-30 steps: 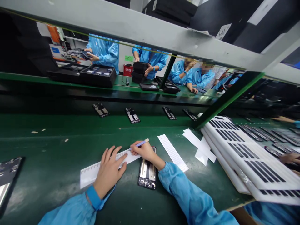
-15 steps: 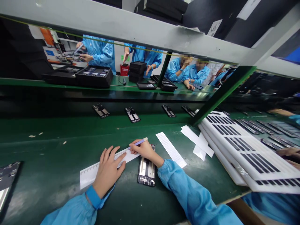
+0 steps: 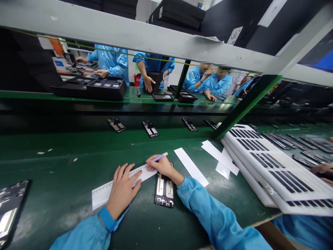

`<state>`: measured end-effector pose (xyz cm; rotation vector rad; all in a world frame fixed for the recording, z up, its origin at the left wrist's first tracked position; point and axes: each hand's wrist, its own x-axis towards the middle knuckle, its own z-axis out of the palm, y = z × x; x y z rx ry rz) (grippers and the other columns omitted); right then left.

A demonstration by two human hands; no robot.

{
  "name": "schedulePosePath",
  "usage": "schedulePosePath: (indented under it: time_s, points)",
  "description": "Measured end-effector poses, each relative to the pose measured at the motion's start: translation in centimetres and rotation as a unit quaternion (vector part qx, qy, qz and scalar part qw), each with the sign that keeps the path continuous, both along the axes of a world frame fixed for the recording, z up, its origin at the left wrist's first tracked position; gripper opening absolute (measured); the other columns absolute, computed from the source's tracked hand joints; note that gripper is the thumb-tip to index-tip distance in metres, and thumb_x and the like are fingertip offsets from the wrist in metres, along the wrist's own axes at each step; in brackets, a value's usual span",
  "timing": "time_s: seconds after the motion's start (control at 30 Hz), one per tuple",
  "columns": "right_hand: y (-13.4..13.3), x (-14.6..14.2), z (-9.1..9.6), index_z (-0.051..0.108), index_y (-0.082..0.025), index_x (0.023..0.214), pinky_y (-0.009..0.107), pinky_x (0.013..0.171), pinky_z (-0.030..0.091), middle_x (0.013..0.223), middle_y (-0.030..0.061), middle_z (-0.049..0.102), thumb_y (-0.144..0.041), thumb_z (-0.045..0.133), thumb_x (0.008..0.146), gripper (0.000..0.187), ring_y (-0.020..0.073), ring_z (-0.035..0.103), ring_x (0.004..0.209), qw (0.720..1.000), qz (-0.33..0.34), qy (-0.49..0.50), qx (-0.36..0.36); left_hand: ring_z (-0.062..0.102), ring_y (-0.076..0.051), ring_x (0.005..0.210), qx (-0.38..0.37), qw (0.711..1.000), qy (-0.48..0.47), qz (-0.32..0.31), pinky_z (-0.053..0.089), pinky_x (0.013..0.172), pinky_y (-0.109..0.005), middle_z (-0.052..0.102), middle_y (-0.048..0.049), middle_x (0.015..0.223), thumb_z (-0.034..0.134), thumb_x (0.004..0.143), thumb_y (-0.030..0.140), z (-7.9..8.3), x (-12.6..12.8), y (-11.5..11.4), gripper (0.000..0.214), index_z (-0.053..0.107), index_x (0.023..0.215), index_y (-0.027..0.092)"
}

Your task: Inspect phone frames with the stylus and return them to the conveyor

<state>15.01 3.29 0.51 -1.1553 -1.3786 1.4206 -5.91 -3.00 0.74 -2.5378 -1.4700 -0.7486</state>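
My left hand (image 3: pixel 124 190) lies with fingers spread on a long white strip of paper (image 3: pixel 100 196) with small marks along its edge. A slim lavender pen-like tool (image 3: pixel 159 157) with a pale end is pinched in my right hand (image 3: pixel 162 167). That hand rests over the strip's right end, and its fingers cover the tool's working tip. Partly under my right hand and wrist lies an opened phone body (image 3: pixel 164 192) with metal plates and a black frame. Just right of it is a white sheet of small printed marks (image 3: pixel 191 167).
White paper slips (image 3: pixel 221 157) lie beside stacked white slotted trays (image 3: pixel 270 170) on the right. A phone part (image 3: pixel 13 205) sits at the left edge, others (image 3: pixel 150 128) along the back. A green post (image 3: pixel 247 106) slants across. Co-workers in blue (image 3: pixel 156 66) are behind the shelf.
My hands keep nearly the same pose on the strip, while the whole view shifts slightly. Behind the shelf, a co-worker's hands have closed in on a stack of black boxes.
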Motion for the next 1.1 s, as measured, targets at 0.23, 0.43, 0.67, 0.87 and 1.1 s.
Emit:
schedulePosePath:
  time_s: [0.23, 0.43, 0.67, 0.87, 1.1]
  points:
    - [-0.5, -0.4, 0.4, 0.069, -0.015, 0.081, 0.024, 0.056, 0.053, 0.065, 0.0026, 0.07, -0.05, 0.068, 0.079, 0.035, 0.0147, 0.066, 0.055, 0.996, 0.007, -0.072, 0.046, 0.045, -0.033, 0.125, -0.005, 1.0, 0.002, -0.002, 0.035, 0.107, -0.058, 0.057, -0.009, 0.129, 0.054, 0.089, 0.029, -0.2, 0.0, 0.0, 0.032, 0.067, 0.117, 0.031]
    - [-0.1, -0.1, -0.1, 0.068, -0.014, 0.081, 0.026, 0.058, 0.055, 0.065, 0.0032, 0.071, -0.052, 0.074, 0.071, 0.04, 0.0145, 0.067, 0.055, 1.0, 0.006, -0.001, 0.004, 0.045, -0.033, 0.125, -0.003, 1.0, 0.003, 0.0, 0.036, 0.106, -0.058, 0.057, -0.009, 0.128, 0.055, 0.089, 0.028, -0.1, 0.0, -0.1, 0.031, 0.068, 0.117, 0.03]
    - [-0.2, -0.6, 1.2, 0.067, -0.014, 0.076, 0.026, 0.054, 0.055, 0.062, 0.0041, 0.07, -0.058, 0.077, 0.065, 0.046, 0.0153, 0.066, 0.051, 0.999, -0.037, 0.012, -0.001, 0.046, -0.033, 0.124, -0.001, 1.0, 0.003, 0.0, 0.037, 0.105, -0.058, 0.057, -0.0093, 0.128, 0.055, 0.089, 0.028, -0.1, 0.0, 0.0, 0.031, 0.068, 0.117, 0.03]
    - [-5.1, 1.8, 2.9, 0.068, -0.016, 0.08, 0.029, 0.055, 0.058, 0.067, 0.0063, 0.072, -0.056, 0.078, 0.068, 0.044, 0.0186, 0.069, 0.056, 0.986, -0.155, 0.061, 0.012, 0.043, -0.032, 0.128, -0.004, 0.999, -0.024, -0.041, 0.033, 0.111, -0.057, 0.055, -0.0094, 0.131, 0.052, 0.091, 0.025, 0.4, 0.4, -0.7, 0.03, 0.066, 0.117, 0.025]
    - [-16.0, 4.7, 0.4, 0.073, -0.018, 0.08, 0.034, 0.056, 0.061, 0.067, 0.009, 0.073, -0.056, 0.073, 0.077, 0.039, 0.0226, 0.07, 0.056, 0.973, -0.229, 0.0, -0.024, 0.048, -0.024, 0.129, -0.073, 0.974, -0.003, -0.214, 0.04, 0.112, -0.042, 0.057, -0.0047, 0.132, 0.053, 0.091, 0.029, 0.3, 1.7, -5.7, 0.036, 0.057, 0.126, 0.026]
